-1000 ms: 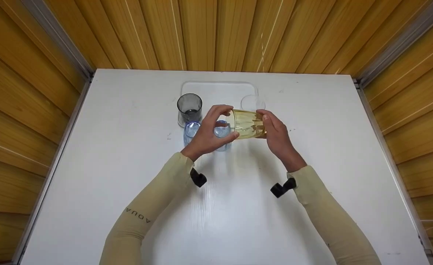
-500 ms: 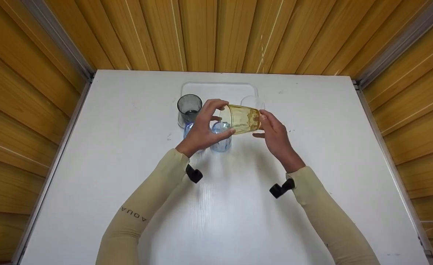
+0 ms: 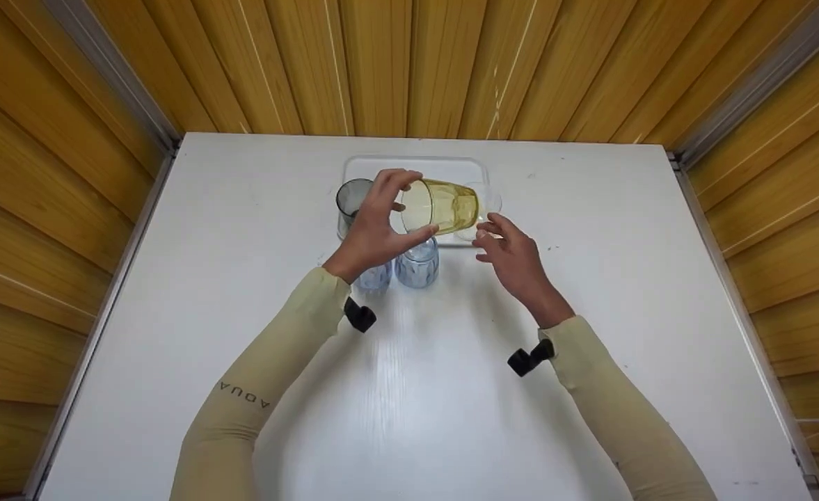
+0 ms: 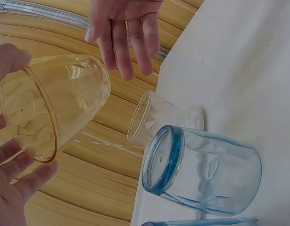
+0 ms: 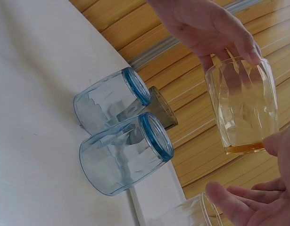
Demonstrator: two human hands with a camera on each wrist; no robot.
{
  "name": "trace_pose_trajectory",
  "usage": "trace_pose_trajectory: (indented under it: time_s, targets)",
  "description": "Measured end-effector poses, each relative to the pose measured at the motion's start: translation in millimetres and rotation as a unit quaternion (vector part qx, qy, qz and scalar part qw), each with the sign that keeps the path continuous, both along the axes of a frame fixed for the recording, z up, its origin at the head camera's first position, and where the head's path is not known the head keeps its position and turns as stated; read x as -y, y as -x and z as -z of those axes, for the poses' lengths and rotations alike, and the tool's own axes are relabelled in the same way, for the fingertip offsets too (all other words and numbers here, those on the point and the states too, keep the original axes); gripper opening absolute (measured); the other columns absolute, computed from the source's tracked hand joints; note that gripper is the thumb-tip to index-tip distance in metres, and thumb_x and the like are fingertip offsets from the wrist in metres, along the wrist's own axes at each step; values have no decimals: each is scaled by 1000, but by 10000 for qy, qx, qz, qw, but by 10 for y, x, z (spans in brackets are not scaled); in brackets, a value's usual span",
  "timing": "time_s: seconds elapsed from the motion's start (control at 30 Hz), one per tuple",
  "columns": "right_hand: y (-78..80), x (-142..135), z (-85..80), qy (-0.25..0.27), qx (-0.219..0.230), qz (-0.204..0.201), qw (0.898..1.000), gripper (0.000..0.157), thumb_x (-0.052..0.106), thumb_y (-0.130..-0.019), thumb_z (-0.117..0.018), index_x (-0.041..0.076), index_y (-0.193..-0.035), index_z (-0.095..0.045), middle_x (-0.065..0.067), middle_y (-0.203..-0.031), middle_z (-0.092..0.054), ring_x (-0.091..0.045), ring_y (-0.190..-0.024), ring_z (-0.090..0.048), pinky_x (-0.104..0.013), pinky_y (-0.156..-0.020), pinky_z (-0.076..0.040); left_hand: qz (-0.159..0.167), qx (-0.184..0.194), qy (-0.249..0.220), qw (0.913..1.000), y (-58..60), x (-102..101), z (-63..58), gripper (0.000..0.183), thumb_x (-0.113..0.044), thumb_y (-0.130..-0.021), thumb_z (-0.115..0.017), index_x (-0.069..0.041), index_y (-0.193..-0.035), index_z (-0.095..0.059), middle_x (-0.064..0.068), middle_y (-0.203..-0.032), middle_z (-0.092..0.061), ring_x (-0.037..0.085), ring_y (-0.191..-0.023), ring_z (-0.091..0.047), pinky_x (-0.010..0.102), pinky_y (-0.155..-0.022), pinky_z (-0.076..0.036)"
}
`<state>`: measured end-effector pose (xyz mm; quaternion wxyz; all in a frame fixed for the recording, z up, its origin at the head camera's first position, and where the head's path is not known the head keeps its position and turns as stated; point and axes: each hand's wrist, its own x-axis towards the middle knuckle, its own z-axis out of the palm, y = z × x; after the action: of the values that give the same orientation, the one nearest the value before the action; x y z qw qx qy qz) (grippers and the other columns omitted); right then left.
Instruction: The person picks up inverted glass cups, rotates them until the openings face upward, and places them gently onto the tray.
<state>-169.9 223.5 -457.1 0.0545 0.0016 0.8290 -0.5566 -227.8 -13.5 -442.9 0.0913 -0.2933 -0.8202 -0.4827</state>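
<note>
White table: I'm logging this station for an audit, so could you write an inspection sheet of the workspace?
Surface: white table with small dark marks.
Job's things: yellow glass, held sideways above the table; two blue glasses, nearer the person than the white tray; grey glass and clear glass at the tray.
Clutter: nothing seen.
Hands: left hand grips the yellow glass near its rim; right hand beside its base, contact unclear.
Cables: nothing seen.
Surroundings: wood-look panels and metal rails.

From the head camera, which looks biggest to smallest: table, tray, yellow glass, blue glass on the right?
White table
White tray
Yellow glass
Blue glass on the right
The yellow one is held nearer the camera; true sizes are unsure.
</note>
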Motion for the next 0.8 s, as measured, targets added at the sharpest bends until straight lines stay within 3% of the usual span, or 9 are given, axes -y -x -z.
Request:
trace_pose_trajectory:
  time_s: [0.3,0.57,0.8]
  targets:
    - [16,48,57,-454,82,-46,9989,60,35,-99,-52,10,-149,-31,-12,-142,-49,-24,-124,-57,-32,-94,-54,-219,80,325,9992,48,16,-119,72,-46,-78,-76,-22,-137,-45,3,-134,-43,20,-123,-46,29,-90,-53]
    - [2,85,52,-817,-23,-80,9966,53,31,-98,-55,10,-144,-39,-11,-139,-52,-24,-126,-55,-43,-101,-48,-314,141,603,9976,87,8,-228,74,-48,-78,-76,-24,-139,-42,2,-136,-42,17,-127,-46,29,-93,-53]
    - [5,123,66,-1029,-72,-93,9946,44,31,-96,-58,12,-134,-48,-9,-136,-55,-22,-124,-55,-38,-100,-49,-442,208,851,9952,124,-4,-264,73,-48,-78,-76,-26,-139,-43,0,-136,-42,15,-126,-46,27,-95,-52]
